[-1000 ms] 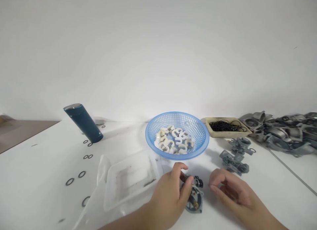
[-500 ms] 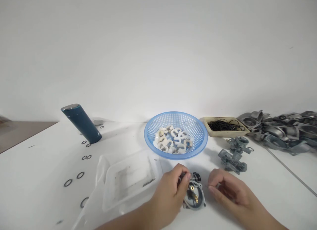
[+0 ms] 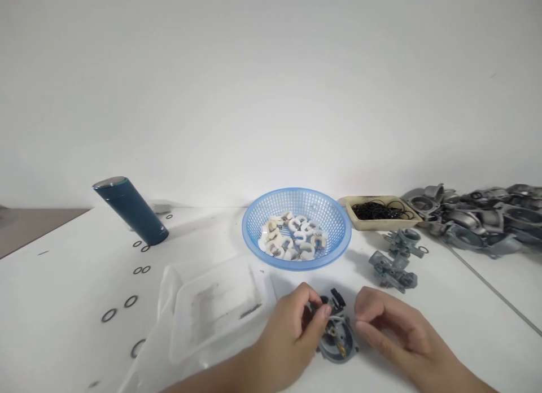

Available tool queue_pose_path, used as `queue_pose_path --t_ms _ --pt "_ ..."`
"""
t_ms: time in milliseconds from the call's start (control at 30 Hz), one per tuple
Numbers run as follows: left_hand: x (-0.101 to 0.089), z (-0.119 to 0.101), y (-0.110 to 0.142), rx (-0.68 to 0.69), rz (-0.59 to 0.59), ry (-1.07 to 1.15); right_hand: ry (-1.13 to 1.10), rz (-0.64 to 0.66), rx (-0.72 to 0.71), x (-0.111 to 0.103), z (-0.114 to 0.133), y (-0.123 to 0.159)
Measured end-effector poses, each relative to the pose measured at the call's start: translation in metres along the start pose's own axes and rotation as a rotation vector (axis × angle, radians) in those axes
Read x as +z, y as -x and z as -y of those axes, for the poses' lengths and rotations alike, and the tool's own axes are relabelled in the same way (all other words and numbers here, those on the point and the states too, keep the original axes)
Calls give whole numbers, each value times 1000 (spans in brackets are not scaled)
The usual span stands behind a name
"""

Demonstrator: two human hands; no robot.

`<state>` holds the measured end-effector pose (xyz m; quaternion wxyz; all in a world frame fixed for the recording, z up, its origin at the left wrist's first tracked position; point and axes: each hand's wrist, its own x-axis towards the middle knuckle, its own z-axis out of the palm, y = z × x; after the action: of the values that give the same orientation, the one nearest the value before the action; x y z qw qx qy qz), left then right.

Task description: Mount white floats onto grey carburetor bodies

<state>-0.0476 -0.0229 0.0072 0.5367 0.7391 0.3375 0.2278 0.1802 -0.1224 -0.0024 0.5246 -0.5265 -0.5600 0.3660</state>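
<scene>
A grey carburetor body (image 3: pixel 340 348) sits on the white table with its round bowl opening facing up, brass jets showing inside. My left hand (image 3: pixel 292 331) grips it at its left side, thumb and forefinger closed by the upper rim. Just to the right, apart from the carburetor, my right hand (image 3: pixel 392 328) has its thumb and fingertips pinched together; whatever may be between them is too small to make out. Behind the hands, a blue plastic basket (image 3: pixel 249 249) holds several white U-shaped floats (image 3: pixel 296 235).
A clear plastic tray (image 3: pixel 180 325) with small dark pins lies left. Black rubber rings (image 3: pixel 109 315) and a tilted-looking blue flask (image 3: pixel 131 209) stand beyond. At right are two carburetor bodies (image 3: pixel 393 271), a cream tray (image 3: pixel 383 226) of black O-rings and piled metal bowls (image 3: pixel 486 218).
The carburetor has turned and tilted slightly in my left hand, its opening shifting a little right and down. My right hand keeps its pinch. The whole view has shifted slightly.
</scene>
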Motion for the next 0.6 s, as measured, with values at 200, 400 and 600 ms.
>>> queue_pose_path --t_ms 200,400,600 --pt "5 10 -1 -41 -10 81 178 45 -220 -9 -2 -4" --pt "7 11 0 -45 -21 79 395 61 -428 -15 -6 -4" --pt "3 0 1 87 -33 -18 560 14 -514 -13 -9 -2"
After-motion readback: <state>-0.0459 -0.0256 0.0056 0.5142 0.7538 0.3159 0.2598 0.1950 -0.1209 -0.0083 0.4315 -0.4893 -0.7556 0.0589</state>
